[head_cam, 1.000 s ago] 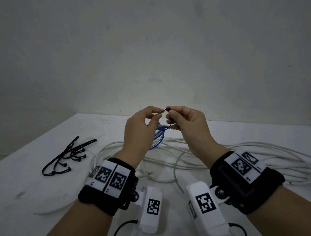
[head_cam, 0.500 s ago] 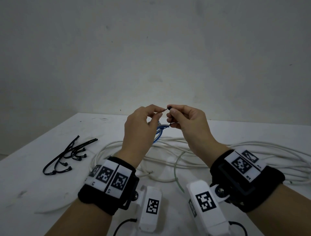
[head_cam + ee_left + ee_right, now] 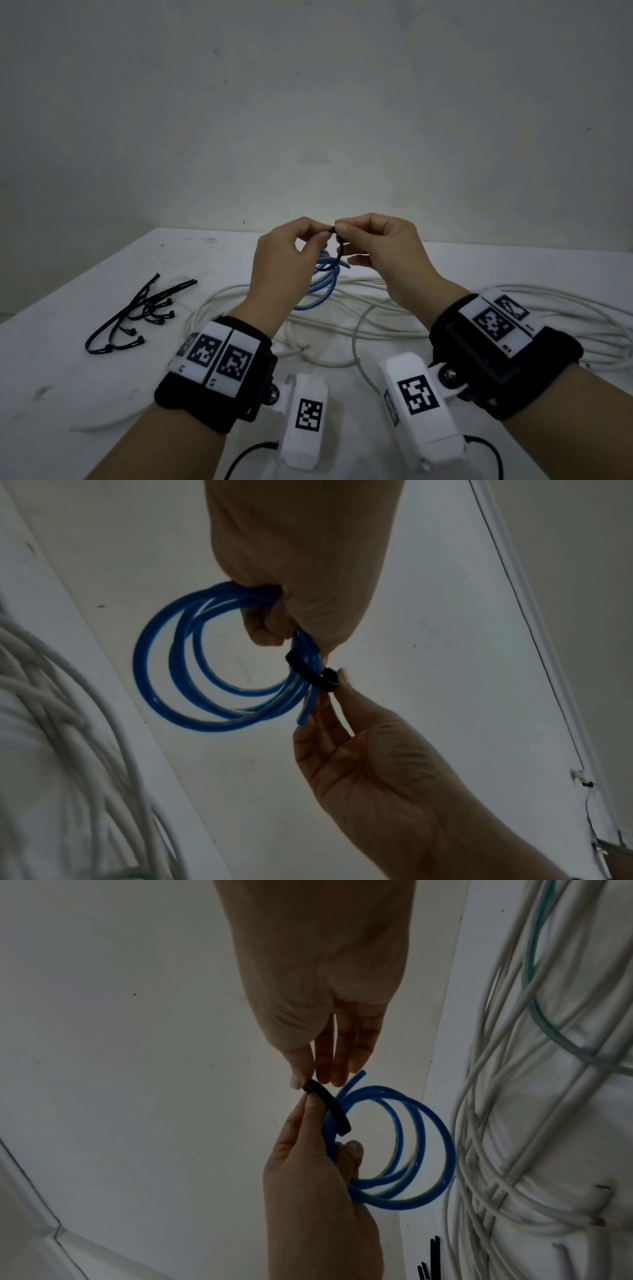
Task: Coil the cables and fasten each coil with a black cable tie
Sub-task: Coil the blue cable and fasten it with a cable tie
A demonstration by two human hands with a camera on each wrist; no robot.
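Note:
A small blue cable coil [image 3: 322, 284] hangs in the air over the table, gripped by the curled fingers of my left hand [image 3: 318, 236]. A black cable tie [image 3: 337, 255] loops around the coil's strands. My right hand [image 3: 340, 231] pinches the tie's top end between thumb and forefinger, right against my left fingertips. In the left wrist view the tie [image 3: 304, 669] crosses the blue coil [image 3: 205, 669] just below my left fingers. In the right wrist view my right fingertips [image 3: 301, 1081] hold the tie [image 3: 330, 1107] above the coil [image 3: 421, 1145].
Several spare black cable ties [image 3: 137, 315] lie on the white table [image 3: 68, 370] at the left. A loose pile of white cable [image 3: 513, 318] spreads under and right of my hands, with a pale green cable [image 3: 358, 329] through it. A grey wall stands behind.
Both hands stay almost in place. The fingertips have drawn closer together at the tie's top end, and the blue coil still hangs from my left hand.

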